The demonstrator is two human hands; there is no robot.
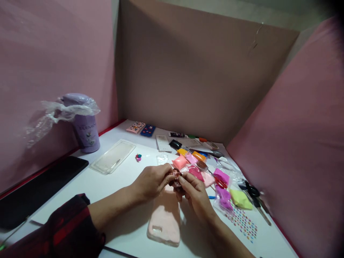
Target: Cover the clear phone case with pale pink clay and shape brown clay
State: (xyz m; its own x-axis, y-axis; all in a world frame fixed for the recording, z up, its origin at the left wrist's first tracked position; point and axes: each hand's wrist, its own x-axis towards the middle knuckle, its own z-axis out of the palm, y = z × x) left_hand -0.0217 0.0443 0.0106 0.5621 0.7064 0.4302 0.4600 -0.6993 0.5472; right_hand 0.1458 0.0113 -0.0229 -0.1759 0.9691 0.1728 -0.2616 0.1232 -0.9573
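Observation:
Both hands meet above a phone case, pinching a small, shiny, crinkled brown packet (pixel 175 179) between them. My left hand (pixel 153 182) grips its left side with thumb and fingers, and my right hand (pixel 195 190) has hold of its right side. Fingers cover part of the packet, so its contents are hard to make out. Below lies the phone case (pixel 164 222), coated in pale pink, with its camera cutout towards me. Its far end is hidden under the hands. Past my right hand are a coral packet (pixel 180 162) and a dark pink packet (pixel 195 173).
Left are a purple tumbler (pixel 87 130), a clear case (pixel 113 157) and a black slab (pixel 45 190). Small coloured bits (pixel 138 157) lie on the white board. Right are red-handled scissors (pixel 220 182), a yellow packet (pixel 241 199), rhinestones (pixel 244 224) and black-handled scissors (pixel 252 190). Decorated cases (pixel 147 130) sit behind.

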